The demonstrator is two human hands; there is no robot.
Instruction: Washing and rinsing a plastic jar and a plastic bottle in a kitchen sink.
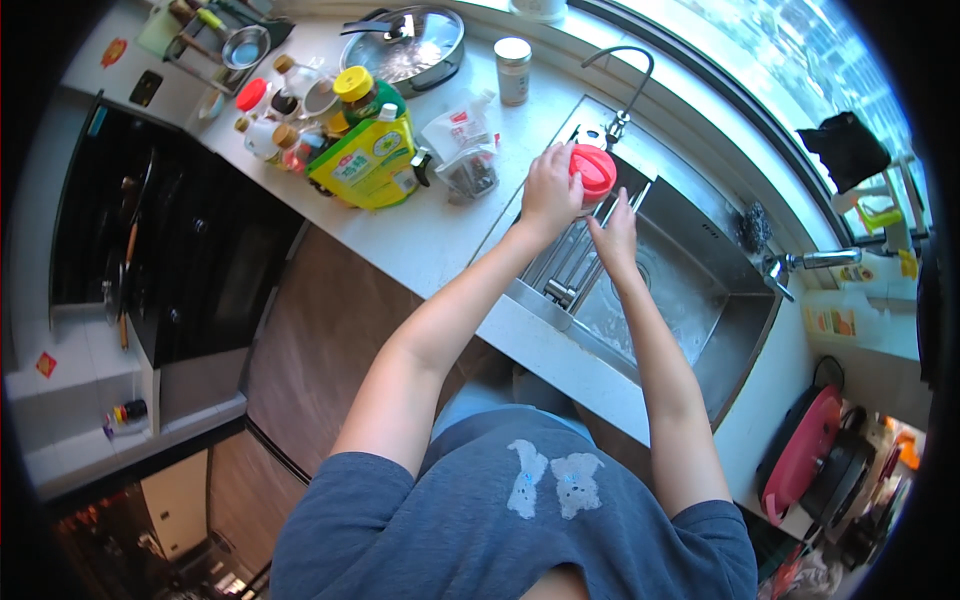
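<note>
A jar with a red screw lid (592,171) is held over the left side of the stainless steel sink (679,300). My left hand (551,187) grips it at the lid's left edge. On the jar's lower right side is my right hand (616,231), thumb and fingers spread around it; whether it presses on the jar cannot be told. Most of the jar's body is hidden below the lid. Beneath both hands lies a metal roll-up rack (562,262) across the sink. A thin curved tap (619,124) stands just behind the jar.
Left on the counter are a yellow-green pouch (367,165), bottles, plastic bags (469,165), a white-lidded jar (513,71) and a glass-lidded pan (409,49). A chrome faucet (817,261) and a steel scourer (755,225) sit at the sink's right. A pink pan (804,450) stands further right.
</note>
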